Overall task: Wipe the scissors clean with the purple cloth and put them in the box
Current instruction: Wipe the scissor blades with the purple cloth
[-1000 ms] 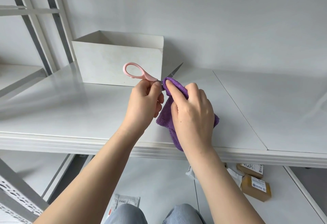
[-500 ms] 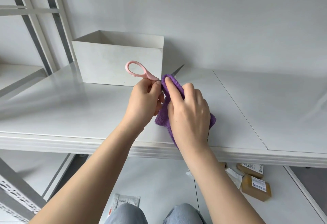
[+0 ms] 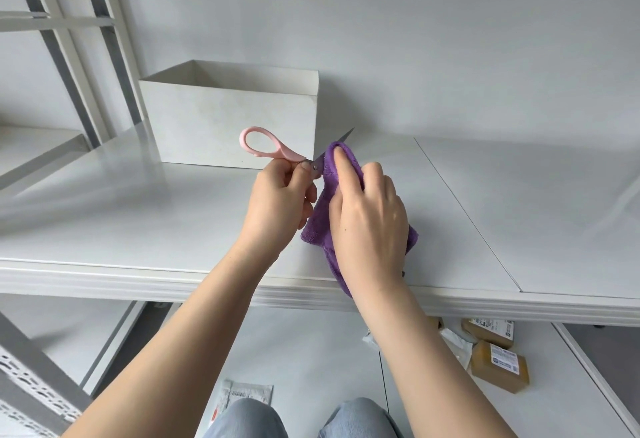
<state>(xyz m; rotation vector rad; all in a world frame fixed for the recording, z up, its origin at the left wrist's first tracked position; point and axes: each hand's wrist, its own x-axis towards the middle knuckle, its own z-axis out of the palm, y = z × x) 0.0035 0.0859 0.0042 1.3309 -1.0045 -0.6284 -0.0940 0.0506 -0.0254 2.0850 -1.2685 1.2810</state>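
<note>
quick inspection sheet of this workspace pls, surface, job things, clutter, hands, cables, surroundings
surface: white tabletop, glossy, with a seam line running down its right part
job's things: pink-handled scissors held in the air in front of the white box; purple cloth wrapped over the blade, only the tip showing; box open-topped, its inside not visible
clutter: brown labelled packages and a flat packet on the floor under the table
hands: left hand grips the scissors near the pivot; right hand pinches the cloth onto the blade
cables: nothing seen
surroundings: plain white wall behind, metal shelving frame at the left
</note>
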